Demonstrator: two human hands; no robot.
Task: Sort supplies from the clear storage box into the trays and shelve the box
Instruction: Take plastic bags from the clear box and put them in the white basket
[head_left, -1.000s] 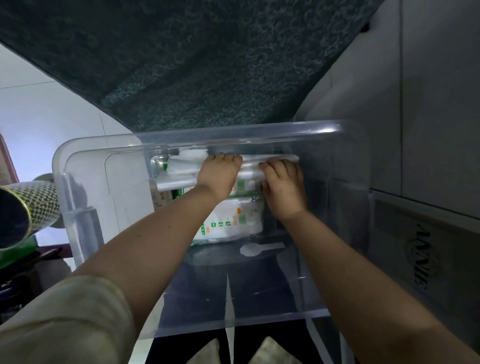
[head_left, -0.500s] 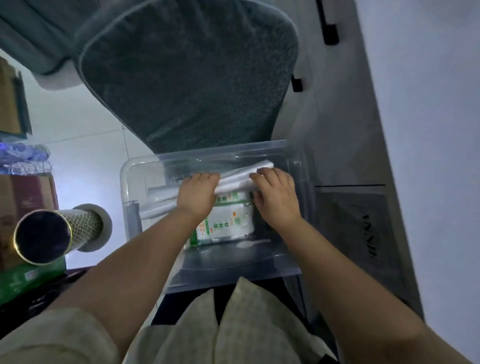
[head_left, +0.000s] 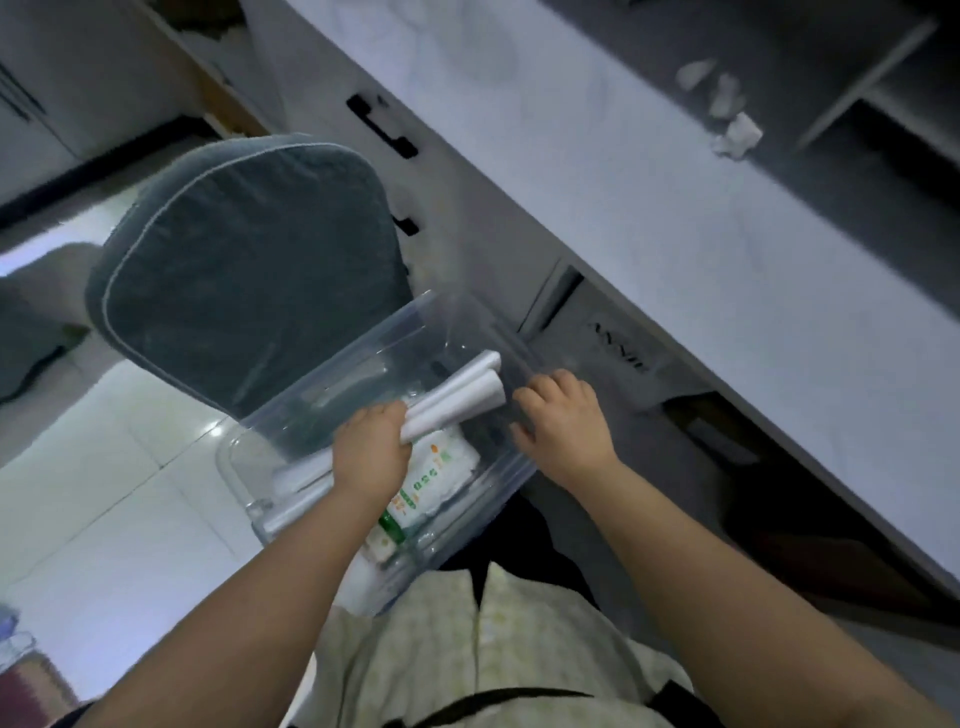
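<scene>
The left hand (head_left: 370, 460) now has its fingers clamped alone on the white rolled sheets (head_left: 457, 400), angled up inside the clear plastic storage box (head_left: 291, 415) on the person's lap. The green-printed white packet (head_left: 436, 473) lies beneath. The right hand (head_left: 563, 421) has let go, its fingers curled over the box's right wall, steadying it, so the rolls look ready to lift out.

Rolls (head_left: 457, 397) in clear box (head_left: 498, 488), atop packet (head_left: 436, 475); chair (head_left: 244, 270) behind box.

The left hand (head_left: 370, 462) hides the middle of the white rolls (head_left: 457, 397); package print (head_left: 431, 475) is unreadable.
</scene>
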